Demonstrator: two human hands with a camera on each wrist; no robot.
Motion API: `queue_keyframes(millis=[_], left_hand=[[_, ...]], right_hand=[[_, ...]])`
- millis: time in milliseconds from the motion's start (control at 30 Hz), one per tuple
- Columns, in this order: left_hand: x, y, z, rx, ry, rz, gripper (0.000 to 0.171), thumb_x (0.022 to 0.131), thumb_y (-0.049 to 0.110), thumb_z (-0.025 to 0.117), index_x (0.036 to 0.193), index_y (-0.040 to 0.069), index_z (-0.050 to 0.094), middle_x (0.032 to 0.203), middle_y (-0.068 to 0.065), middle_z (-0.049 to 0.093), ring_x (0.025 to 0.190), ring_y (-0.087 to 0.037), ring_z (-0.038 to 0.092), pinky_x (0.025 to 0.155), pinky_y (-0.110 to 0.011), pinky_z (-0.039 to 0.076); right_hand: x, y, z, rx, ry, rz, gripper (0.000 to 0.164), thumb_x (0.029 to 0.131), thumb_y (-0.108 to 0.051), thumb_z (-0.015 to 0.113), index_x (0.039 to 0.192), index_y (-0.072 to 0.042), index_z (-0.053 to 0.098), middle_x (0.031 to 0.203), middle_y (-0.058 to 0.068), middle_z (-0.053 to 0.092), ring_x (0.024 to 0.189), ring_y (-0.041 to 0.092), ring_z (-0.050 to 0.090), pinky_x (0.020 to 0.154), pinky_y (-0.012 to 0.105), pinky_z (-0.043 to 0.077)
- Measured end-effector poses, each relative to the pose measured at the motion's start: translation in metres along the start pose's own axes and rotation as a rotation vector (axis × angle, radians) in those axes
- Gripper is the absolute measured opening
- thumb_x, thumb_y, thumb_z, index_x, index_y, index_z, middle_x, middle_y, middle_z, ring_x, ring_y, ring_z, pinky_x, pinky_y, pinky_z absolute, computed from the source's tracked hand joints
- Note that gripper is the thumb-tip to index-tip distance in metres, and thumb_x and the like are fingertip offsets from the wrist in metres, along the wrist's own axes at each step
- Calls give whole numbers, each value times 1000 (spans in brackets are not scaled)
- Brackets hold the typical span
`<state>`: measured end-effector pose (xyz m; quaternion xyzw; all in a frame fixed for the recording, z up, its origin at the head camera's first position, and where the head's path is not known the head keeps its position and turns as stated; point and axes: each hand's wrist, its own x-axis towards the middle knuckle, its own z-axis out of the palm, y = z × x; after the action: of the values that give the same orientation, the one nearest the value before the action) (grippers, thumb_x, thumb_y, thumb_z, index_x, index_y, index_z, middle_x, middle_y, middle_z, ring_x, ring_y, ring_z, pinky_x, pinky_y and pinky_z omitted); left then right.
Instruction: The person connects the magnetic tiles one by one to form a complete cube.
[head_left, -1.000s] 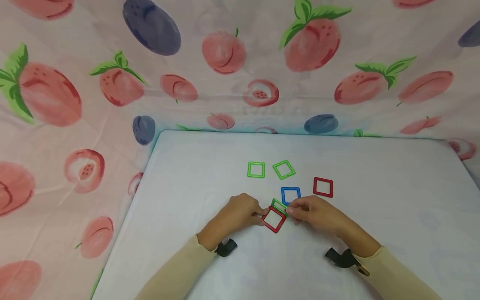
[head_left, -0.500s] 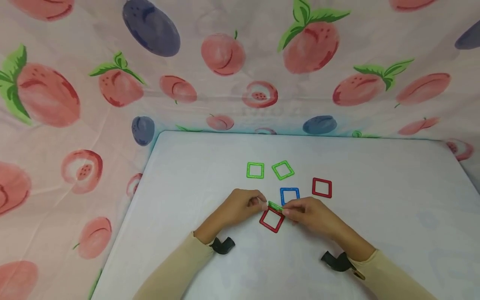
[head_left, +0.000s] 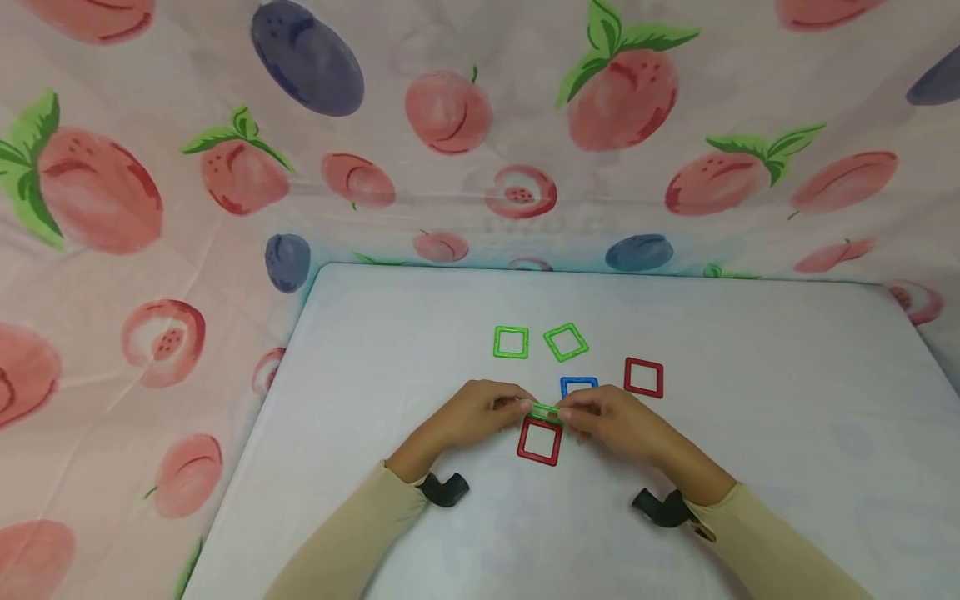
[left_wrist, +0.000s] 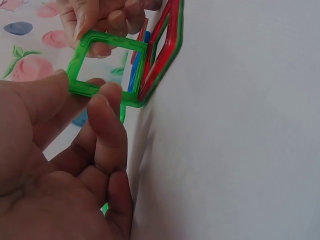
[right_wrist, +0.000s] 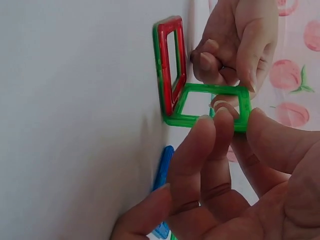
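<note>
While left hand (head_left: 474,417) and right hand (head_left: 621,423) pinch an upright green frame (left_wrist: 76,64), its base seemingly meets a red frame (head_left: 537,458).

The right hand (head_left: 618,421) covers the near part of the blue frame (head_left: 579,382) in the head view. Fingers mask the ends of the upright green frame (left_wrist: 117,41), which from above shows as little more than a narrow strip. The green layer (right_wrist: 158,60) under the red frame (head_left: 537,457) is hidden from the head camera. In the left wrist view the top edge crops that red frame, while the left hand (head_left: 480,417) runs out of the picture at left and bottom. Both sleeves, the left (head_left: 352,521) and the right (head_left: 772,533), are cut off below.
</note>
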<state>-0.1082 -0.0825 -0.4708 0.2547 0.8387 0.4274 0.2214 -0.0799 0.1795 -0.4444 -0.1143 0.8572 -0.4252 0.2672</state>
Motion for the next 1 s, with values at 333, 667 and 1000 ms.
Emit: queue_keyframes(millis=[333, 667, 1000], left_hand=[[-1, -3, -2, -39, -55, -18, 20, 102, 44, 61, 111, 33, 76, 85, 14, 67, 83, -7, 61, 76, -25, 50], [-1, -2, -5, -81, -84, -20, 17, 100, 40, 65, 108, 30, 77, 90, 13, 71, 86, -8, 62, 78, -26, 50], [-2, -4, -6, -125, -115, -40, 18, 100, 34, 67, 108, 21, 77, 89, 2, 75, 83, -9, 66, 79, -28, 51]], right_hand=[[-1, -1, -1, 39, 9, 46, 25, 99, -35, 68, 116, -19, 75, 83, 5, 65, 80, 19, 52, 65, 28, 40], [-4, 5, -5, 25, 87, 81, 38, 100, -42, 64, 129, -17, 70, 95, 4, 69, 86, 20, 63, 76, 34, 50], [-7, 15, -17, -254, 215, 7, 28, 95, -35, 73, 117, -18, 77, 84, -4, 65, 84, 15, 57, 70, 31, 47]])
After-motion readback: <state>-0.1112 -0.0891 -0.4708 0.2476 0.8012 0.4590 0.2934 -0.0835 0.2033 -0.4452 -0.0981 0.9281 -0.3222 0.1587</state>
